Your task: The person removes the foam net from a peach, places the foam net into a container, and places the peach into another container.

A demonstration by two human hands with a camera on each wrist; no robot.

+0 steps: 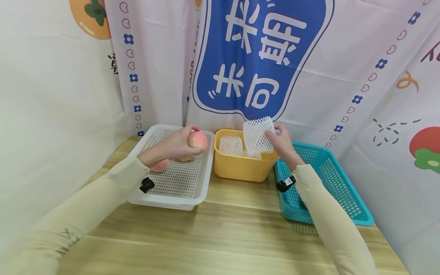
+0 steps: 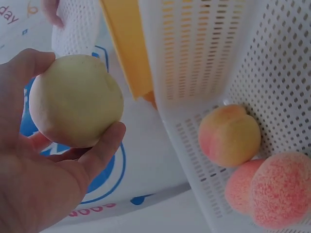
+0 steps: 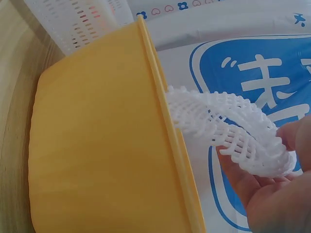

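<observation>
My left hand (image 1: pixel 183 143) grips a pink peach (image 1: pixel 197 140) above the white basket; its pale yellow-green side faces the left wrist view, with thumb and fingers round it. Over the yellow bin (image 1: pixel 240 168) my right hand (image 1: pixel 282 142) pinches a white foam net sleeve (image 1: pixel 258 134) by its edge. In the right wrist view the sleeve (image 3: pixel 243 126) sags partly open beside the bin's rim. More foam net sleeves (image 1: pixel 231 146) lie inside the bin. Several peaches (image 2: pixel 231 136) rest in the white basket (image 1: pixel 203 194).
A teal basket (image 1: pixel 343 187) stands right of the yellow bin, with my right forearm across it. All the containers sit on a wooden table (image 1: pixel 223 236). A printed white curtain (image 1: pixel 158 68) hangs close behind them.
</observation>
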